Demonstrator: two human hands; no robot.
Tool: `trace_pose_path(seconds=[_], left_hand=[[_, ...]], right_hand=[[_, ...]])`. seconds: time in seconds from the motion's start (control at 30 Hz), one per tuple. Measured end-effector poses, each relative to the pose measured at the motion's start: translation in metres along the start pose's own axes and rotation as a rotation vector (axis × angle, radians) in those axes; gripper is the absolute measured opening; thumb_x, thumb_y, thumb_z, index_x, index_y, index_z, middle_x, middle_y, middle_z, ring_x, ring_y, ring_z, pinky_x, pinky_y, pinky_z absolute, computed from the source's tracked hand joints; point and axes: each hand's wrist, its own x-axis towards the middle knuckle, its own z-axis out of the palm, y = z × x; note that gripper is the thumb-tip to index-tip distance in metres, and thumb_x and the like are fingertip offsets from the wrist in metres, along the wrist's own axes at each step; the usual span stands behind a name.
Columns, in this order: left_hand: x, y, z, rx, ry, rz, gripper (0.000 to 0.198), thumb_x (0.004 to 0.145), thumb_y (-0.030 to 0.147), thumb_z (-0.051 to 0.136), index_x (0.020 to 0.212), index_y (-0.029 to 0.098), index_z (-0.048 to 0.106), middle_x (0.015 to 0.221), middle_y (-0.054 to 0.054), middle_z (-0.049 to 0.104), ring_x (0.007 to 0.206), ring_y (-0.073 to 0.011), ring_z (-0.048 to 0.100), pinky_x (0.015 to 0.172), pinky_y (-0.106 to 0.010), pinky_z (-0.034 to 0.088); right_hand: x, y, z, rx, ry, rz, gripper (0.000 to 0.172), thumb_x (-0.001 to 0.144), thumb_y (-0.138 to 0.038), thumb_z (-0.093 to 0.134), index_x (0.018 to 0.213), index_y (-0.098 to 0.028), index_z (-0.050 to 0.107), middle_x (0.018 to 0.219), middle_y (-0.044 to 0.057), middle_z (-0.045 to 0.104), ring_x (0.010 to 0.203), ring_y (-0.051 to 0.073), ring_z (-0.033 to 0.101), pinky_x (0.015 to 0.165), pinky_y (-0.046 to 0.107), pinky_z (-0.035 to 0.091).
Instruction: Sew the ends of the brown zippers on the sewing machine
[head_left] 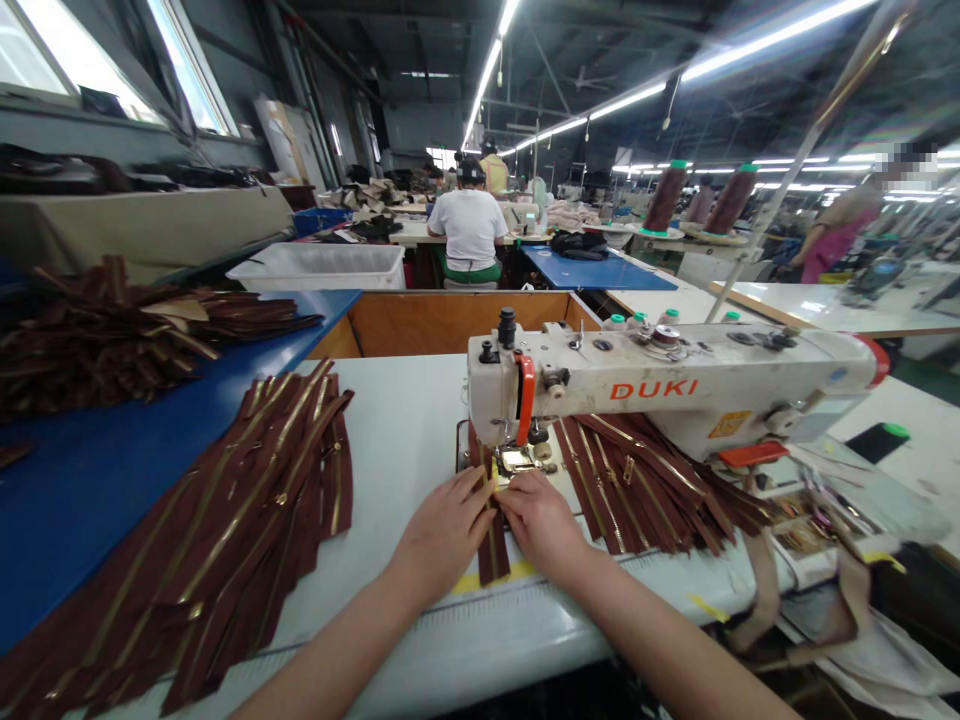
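A brown zipper (493, 556) with gold teeth runs under the needle area of a white sewing machine (675, 385). My left hand (448, 520) lies on its left side, fingers stretched out toward the presser foot (517, 459). My right hand (541, 518) is closed, its fingertips pinching the zipper's right edge just in front of the foot. The two hands' fingertips nearly meet. Left of the machine lies a spread pile of brown zippers (217, 530). More zippers (637, 485) lie beneath the machine arm, to the right of my right hand.
A blue table (97, 480) at the left carries a heap of brown strips (112, 330). A small tray of tools (817, 525) sits at the right. Thread cones (666, 198) stand behind. A person in a white shirt (469, 225) sits ahead, beyond a white bin (322, 268).
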Motion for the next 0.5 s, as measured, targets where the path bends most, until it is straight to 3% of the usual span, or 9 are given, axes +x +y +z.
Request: trace_pose_path(seconds=[0.37,0.5], left_hand=[[0.001,0.000,0.000,0.098,0.019,0.075,0.031,0.095,0.022,0.039,0.111,0.009,0.062,0.117,-0.013,0.065,0.114,-0.0240,0.058,0.098,-0.039,0.048],[0.006,-0.003,-0.002,0.085,-0.012,0.061,0.030,0.094,0.024,0.044,0.115,0.013,0.061,0.121,-0.011,0.064,0.115,-0.0231,0.058,0.098,-0.038,0.048]], right_hand=[[0.001,0.001,-0.006,-0.085,-0.021,-0.069,0.019,0.089,-0.010,0.050,0.084,-0.016,0.067,0.080,0.006,0.061,0.080,0.019,0.052,0.074,0.030,0.042],[0.010,0.022,-0.015,0.070,0.074,0.058,0.020,0.086,-0.010,0.051,0.084,-0.018,0.069,0.082,0.006,0.063,0.082,0.019,0.054,0.075,0.031,0.043]])
